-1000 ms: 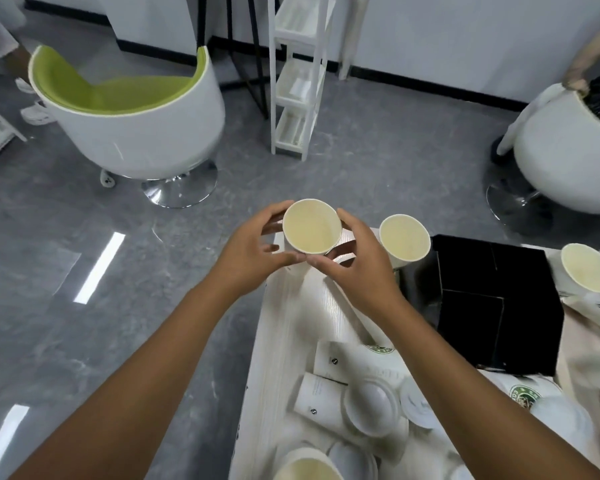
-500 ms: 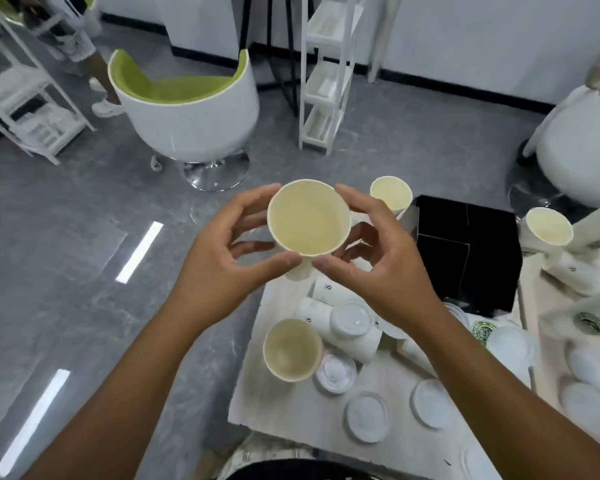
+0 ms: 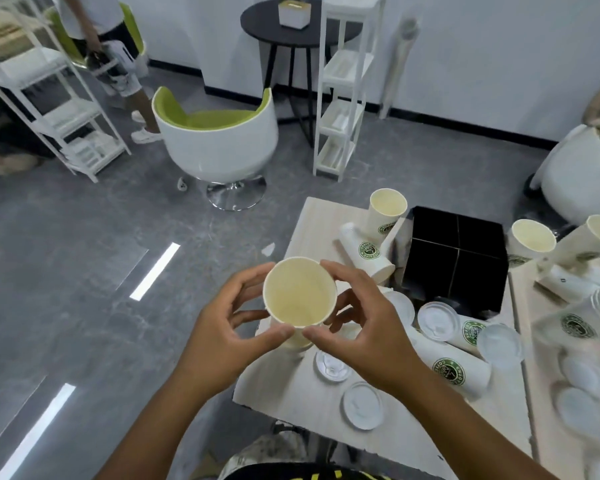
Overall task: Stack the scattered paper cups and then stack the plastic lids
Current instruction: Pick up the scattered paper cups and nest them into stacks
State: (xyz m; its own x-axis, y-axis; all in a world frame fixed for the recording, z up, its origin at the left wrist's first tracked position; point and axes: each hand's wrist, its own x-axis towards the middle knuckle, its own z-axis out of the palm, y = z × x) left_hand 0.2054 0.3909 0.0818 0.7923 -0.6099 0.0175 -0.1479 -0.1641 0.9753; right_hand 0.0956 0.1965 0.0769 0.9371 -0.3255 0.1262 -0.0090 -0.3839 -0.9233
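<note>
While we look down through the head camera, our left hand (image 3: 222,336) and right hand (image 3: 364,334) curl their fingers round a paper cup (image 3: 299,296), mouth up, thumbs nearly meeting under its near rim. Beyond our right fingertips lie tipped cups (image 3: 368,252) and a black box (image 3: 456,258); below them, plastic lids (image 3: 362,405) on the table (image 3: 291,393).

held cup (image 3: 299,295): white paper, cream inside, mouth up, raised above the tabletop's (image 3: 319,220) left edge
other cups (image 3: 388,213): green logos, some upright, some on their sides
lids (image 3: 362,405): white plastic, scattered flat
</note>
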